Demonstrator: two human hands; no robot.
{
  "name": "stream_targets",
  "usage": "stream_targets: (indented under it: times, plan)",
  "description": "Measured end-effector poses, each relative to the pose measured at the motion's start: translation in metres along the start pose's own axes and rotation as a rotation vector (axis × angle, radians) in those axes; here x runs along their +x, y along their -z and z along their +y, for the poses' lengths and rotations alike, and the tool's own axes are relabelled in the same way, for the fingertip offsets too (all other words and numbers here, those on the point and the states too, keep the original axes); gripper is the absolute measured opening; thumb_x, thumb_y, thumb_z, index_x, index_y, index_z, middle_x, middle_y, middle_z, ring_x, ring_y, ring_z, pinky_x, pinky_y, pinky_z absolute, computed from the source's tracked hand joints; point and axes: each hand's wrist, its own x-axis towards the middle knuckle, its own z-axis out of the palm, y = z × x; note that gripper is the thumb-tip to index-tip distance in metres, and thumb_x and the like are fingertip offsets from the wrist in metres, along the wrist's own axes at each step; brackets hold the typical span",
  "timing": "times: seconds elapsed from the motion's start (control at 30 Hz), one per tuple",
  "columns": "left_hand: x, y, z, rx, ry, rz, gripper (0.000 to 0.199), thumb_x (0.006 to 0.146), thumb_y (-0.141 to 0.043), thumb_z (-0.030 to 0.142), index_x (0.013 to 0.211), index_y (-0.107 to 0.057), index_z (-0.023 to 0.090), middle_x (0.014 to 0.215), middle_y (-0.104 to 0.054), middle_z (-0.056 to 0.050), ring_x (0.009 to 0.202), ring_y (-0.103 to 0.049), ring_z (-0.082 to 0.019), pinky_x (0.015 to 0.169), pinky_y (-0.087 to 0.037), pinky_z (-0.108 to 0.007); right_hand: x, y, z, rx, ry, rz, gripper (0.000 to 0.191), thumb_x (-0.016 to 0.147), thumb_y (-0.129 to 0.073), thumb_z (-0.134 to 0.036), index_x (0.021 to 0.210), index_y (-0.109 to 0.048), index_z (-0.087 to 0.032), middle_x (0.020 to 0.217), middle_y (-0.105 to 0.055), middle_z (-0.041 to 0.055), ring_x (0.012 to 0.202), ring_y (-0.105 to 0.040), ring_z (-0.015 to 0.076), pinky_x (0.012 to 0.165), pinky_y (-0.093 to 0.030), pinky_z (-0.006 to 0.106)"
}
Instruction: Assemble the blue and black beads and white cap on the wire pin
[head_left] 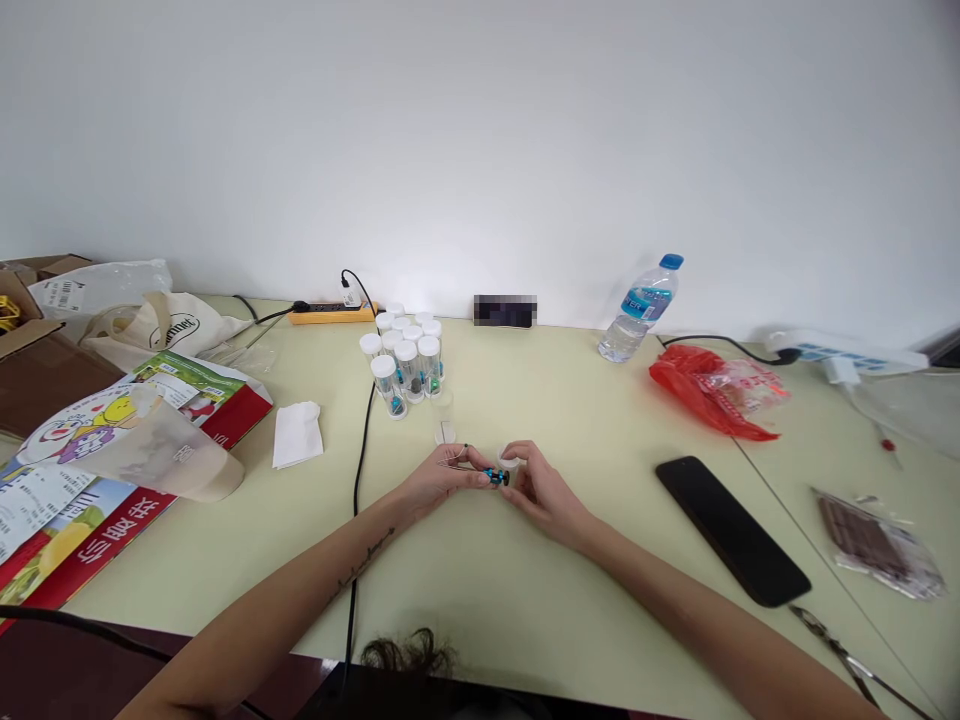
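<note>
Near the middle of the table, my left hand point(448, 470) pinches a small blue-and-black part point(496, 477) with a thin pale cord looping over the fingers. My right hand point(546, 492) is curled just to its right, its fingers around a small whitish round container point(509, 464); the fingers partly hide it. The blue part lies close in front of that container, and I cannot tell whether they touch. Behind my left hand stands a clear tube point(443, 425). Farther back is a group of several white-capped clear tubes point(406, 352) with small blue or green pieces inside.
A black phone point(733, 528), pliers point(832, 640) and a red plastic bag point(694, 390) lie on the right. A tilted water bottle point(639, 312) stands near the wall. On the left are a folded tissue point(298, 434), a plastic cup point(176, 450) and a black cable point(363, 455).
</note>
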Motion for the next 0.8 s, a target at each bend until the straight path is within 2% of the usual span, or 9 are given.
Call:
stream_targets:
  times: [0.1,0.2,0.37,0.47,0.53,0.6,0.7,0.8]
  plan:
    - [0.0003,0.0008,-0.0007,-0.007,0.002,-0.007,0.023,0.063,-0.077,0.02,0.082,-0.066,0.013,0.087,-0.068,-0.007,0.086,-0.062,-0.019,0.084,-0.044,-0.032,0.0002,0.0,-0.0003,-0.005,0.017,-0.011,0.02,0.092,-0.044,-0.035,0.108,-0.039,-0.023,0.108,-0.048,0.0052,0.058,-0.048,0.0095,0.057,-0.041,0.025]
    - [0.0001,0.0009,-0.0012,-0.001,0.005,-0.009,0.024,0.064,-0.076,0.021,0.084,-0.066,0.013,0.087,-0.068,-0.007,0.084,-0.062,-0.018,0.082,-0.045,-0.031,0.0001,-0.0014,0.001,-0.001,0.047,0.007,0.009,0.093,-0.04,-0.029,0.101,-0.042,-0.023,0.108,-0.048,0.0052,0.055,-0.047,0.0088,0.057,-0.041,0.026]
    - [0.0002,-0.0003,-0.0018,0.005,-0.015,-0.001,0.025,0.064,-0.076,0.023,0.084,-0.066,0.013,0.089,-0.068,-0.008,0.087,-0.062,-0.02,0.084,-0.045,-0.034,-0.0011,-0.0009,0.0024,0.039,0.033,0.028,0.028,0.088,-0.051,-0.032,0.111,-0.038,-0.024,0.117,-0.044,0.0079,0.056,-0.047,0.0093,0.052,-0.043,0.026]
    - [0.0006,-0.0008,-0.0018,-0.001,-0.029,-0.003,0.024,0.063,-0.077,0.022,0.082,-0.066,0.013,0.087,-0.067,-0.007,0.086,-0.062,-0.02,0.086,-0.045,-0.034,-0.0008,0.0022,0.0008,-0.028,0.065,-0.003,0.015,0.095,-0.039,-0.032,0.106,-0.045,-0.024,0.111,-0.047,0.0064,0.069,-0.053,0.0128,0.064,-0.046,0.029]
    - [0.0004,-0.001,-0.0015,-0.003,-0.024,0.001,0.024,0.063,-0.077,0.021,0.082,-0.067,0.013,0.086,-0.067,-0.006,0.085,-0.062,-0.019,0.086,-0.045,-0.033,-0.0004,0.003,0.0001,-0.046,0.09,-0.016,0.018,0.097,-0.031,-0.028,0.103,-0.047,-0.024,0.11,-0.048,0.0062,0.074,-0.054,0.0136,0.069,-0.046,0.03]
    - [0.0,-0.0013,-0.0009,-0.01,-0.019,0.009,0.025,0.063,-0.077,0.022,0.084,-0.067,0.013,0.087,-0.067,-0.007,0.085,-0.063,-0.019,0.086,-0.045,-0.034,-0.0003,0.0023,0.0003,-0.02,0.074,-0.01,0.015,0.095,-0.036,-0.028,0.107,-0.045,-0.025,0.115,-0.046,0.007,0.067,-0.053,0.0118,0.064,-0.047,0.029]
    - [-0.0001,-0.0016,-0.0005,-0.03,-0.027,0.016,0.026,0.063,-0.077,0.024,0.085,-0.067,0.013,0.089,-0.068,-0.008,0.088,-0.063,-0.021,0.088,-0.044,-0.037,-0.0004,0.0004,0.0011,0.017,0.027,0.005,0.025,0.091,-0.048,-0.032,0.113,-0.041,-0.025,0.12,-0.043,0.0081,0.06,-0.05,0.0105,0.056,-0.046,0.027]
    - [0.0002,-0.0019,-0.0004,-0.04,-0.038,0.022,0.029,0.062,-0.078,0.023,0.087,-0.068,0.013,0.088,-0.068,-0.008,0.088,-0.062,-0.022,0.09,-0.043,-0.038,0.0002,0.0006,0.0007,-0.015,0.04,-0.01,0.019,0.094,-0.042,-0.032,0.112,-0.044,-0.025,0.115,-0.048,0.007,0.064,-0.053,0.0119,0.062,-0.047,0.029]
